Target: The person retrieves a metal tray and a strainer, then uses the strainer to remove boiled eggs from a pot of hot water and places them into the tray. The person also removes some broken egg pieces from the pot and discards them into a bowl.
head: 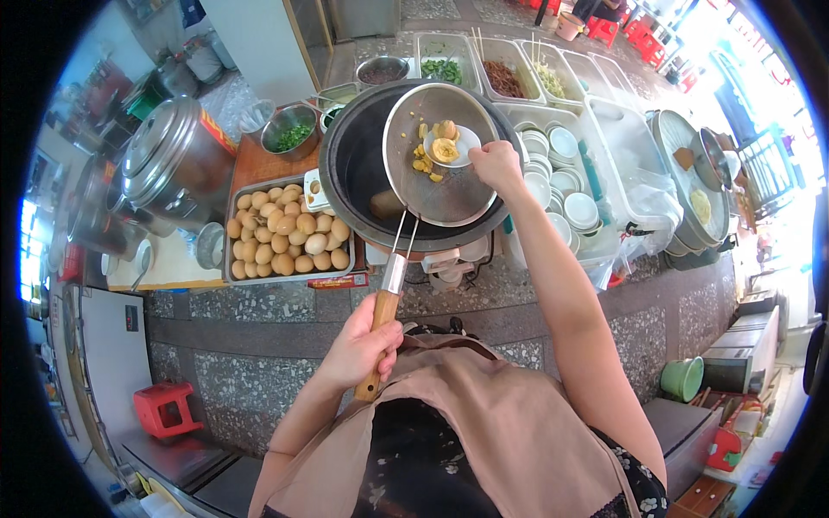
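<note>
My left hand [366, 343] is closed around the wooden handle of a round mesh strainer [440, 201], held above a large dark pot [346, 129]. With my right hand [499, 165] I grip the rim of a small white dish [467, 137] inside the strainer. Yellow, crumbly pieces, likely egg yolk [445, 150], lie on the dish, and more bits [422, 162] are scattered on the mesh. A brown object [386, 203] shows in the pot, its kind unclear. Left of the pot, a metal tray holds many brown eggs [285, 223].
A steel bowl of chopped greens [293, 135] and a large lidded steel pot [170, 149] stand at the left. Food tubs [502, 74] line the back. A plastic bin holds stacked white dishes [581, 210] at the right, beside a round steamer tray [686, 155]. A red stool [167, 409] stands lower left.
</note>
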A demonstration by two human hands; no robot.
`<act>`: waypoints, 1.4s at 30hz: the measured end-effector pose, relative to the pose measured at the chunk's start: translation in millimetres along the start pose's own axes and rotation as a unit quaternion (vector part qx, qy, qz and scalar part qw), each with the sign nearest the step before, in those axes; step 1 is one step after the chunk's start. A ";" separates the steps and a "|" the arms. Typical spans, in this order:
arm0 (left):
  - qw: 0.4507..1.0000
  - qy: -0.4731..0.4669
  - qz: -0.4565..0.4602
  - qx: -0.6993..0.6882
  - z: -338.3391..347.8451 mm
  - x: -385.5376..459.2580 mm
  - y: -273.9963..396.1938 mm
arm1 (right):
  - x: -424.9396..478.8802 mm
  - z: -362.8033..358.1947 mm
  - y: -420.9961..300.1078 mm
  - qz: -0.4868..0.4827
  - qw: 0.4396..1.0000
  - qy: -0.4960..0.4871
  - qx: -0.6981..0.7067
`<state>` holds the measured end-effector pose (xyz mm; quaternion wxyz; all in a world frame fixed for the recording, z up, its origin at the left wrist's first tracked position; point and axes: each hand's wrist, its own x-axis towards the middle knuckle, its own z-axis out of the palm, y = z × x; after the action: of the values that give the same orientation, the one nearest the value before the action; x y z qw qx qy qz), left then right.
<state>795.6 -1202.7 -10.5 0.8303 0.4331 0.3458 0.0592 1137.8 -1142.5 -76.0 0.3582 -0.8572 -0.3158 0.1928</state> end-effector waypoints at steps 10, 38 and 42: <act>1.000 0.002 0.011 0.028 0.4 -0.2 -5.1 | -5.6 10.9 -15.6 0.018 0.996 -0.031 0.076; 0.969 -0.245 0.014 0.003 242.7 125.1 -22.3 | -353.6 -306.9 354.8 0.288 0.833 0.371 0.292; 0.950 -0.304 -0.076 0.011 406.4 167.8 -88.3 | -460.1 -353.1 438.1 0.364 0.768 0.433 0.300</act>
<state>1158.6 -1466.1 -8.6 0.8933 0.4122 0.1093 -0.1422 1176.9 -1867.3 -114.2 0.5986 -0.7497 0.2822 0.0020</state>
